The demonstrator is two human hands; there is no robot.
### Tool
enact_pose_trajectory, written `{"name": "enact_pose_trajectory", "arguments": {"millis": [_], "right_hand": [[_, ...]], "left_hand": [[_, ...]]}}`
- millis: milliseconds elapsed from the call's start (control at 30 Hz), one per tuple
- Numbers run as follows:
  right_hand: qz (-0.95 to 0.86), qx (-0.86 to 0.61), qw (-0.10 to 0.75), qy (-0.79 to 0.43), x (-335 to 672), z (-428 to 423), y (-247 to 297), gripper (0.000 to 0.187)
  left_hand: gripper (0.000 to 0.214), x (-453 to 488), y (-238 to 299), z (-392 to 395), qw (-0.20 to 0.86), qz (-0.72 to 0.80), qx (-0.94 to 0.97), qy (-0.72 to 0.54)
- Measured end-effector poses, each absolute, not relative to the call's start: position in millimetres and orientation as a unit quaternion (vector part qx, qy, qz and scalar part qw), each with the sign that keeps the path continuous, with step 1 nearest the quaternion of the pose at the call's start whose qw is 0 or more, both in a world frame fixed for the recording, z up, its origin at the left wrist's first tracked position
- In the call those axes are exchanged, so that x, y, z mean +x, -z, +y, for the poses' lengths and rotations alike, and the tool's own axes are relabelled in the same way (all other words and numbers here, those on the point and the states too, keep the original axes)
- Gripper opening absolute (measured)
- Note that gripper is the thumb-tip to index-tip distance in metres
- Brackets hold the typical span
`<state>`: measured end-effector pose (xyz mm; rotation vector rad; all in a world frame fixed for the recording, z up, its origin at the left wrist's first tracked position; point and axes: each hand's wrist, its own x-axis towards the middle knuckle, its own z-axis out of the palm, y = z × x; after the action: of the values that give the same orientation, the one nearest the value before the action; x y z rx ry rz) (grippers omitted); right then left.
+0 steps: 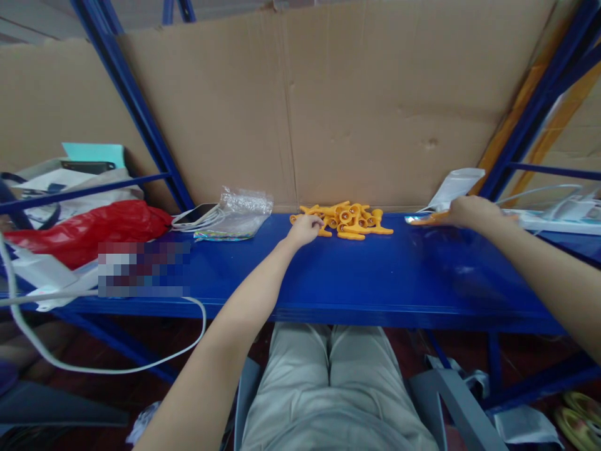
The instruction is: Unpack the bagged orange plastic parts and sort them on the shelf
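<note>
A pile of orange plastic pieces point(359, 219) with forked ends and round cups lies at the back of the blue table. Metal dots show inside several cups. My left hand point(304, 230) is at the pile's left edge, its fingers curled in; whatever is between them is hidden. Off to the right, my right hand point(474, 213) is closed over an orange piece in a shiny wrapper point(428, 219), which sticks out to the left of it. The back of the hand covers most of the fingers.
Left of the pile lie clear plastic bags point(244, 213) and a phone with a coiled cable point(200, 215). A red plastic bag point(103, 228) and white cable point(117, 371) are farther left. Cardboard point(352, 94) walls the back; blue posts point(136, 106) flank it. A white packet point(455, 186) stands behind my right hand.
</note>
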<state>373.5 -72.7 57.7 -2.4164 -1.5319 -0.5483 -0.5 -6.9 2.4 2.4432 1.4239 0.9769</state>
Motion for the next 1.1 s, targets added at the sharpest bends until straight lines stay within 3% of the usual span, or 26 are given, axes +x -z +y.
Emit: {"name": "enact_pose_trajectory", "arguments": {"millis": [100, 233, 367, 467, 567, 667, 833, 1100], "right_hand": [[-0.557, -0.817, 0.019, 0.147, 357.6, -75.9, -82.6, 0.057], [-0.582, -0.797, -0.006, 0.161, 342.7, -76.2, -106.0, 0.038], [-0.583, -0.790, 0.079, 0.171, 321.6, -85.1, -121.4, 0.040], [-0.620, -0.738, 0.176, 0.201, 300.1, -92.1, -126.1, 0.046], [-0.688, -0.644, 0.260, 0.211, 277.9, -88.6, -121.2, 0.030], [-0.750, -0.540, 0.332, 0.191, 257.5, -72.5, -106.1, 0.025], [-0.854, -0.347, 0.368, 0.122, 223.9, -40.2, -64.1, 0.032], [-0.909, -0.234, 0.338, 0.067, 189.8, -44.4, -10.8, 0.023]], "left_hand": [[0.031, -0.5, -3.0, -7.9, 0.080, 0.469, 0.816, -0.328], [0.030, 0.2, -2.8, -9.1, 0.092, 0.462, 0.812, -0.344], [0.028, 2.8, -2.3, -9.2, 0.124, 0.455, 0.802, -0.368], [0.024, 6.7, -3.6, -10.1, 0.207, 0.461, 0.766, -0.398], [0.026, 9.6, -7.4, -11.6, 0.313, 0.463, 0.695, -0.452], [0.035, 7.3, -13.0, -8.9, 0.351, 0.470, 0.615, -0.527], [0.034, -10.5, -19.5, 9.4, 0.263, 0.524, 0.543, -0.602], [0.052, -16.5, -17.0, -2.3, 0.042, 0.519, 0.700, -0.489]]}}
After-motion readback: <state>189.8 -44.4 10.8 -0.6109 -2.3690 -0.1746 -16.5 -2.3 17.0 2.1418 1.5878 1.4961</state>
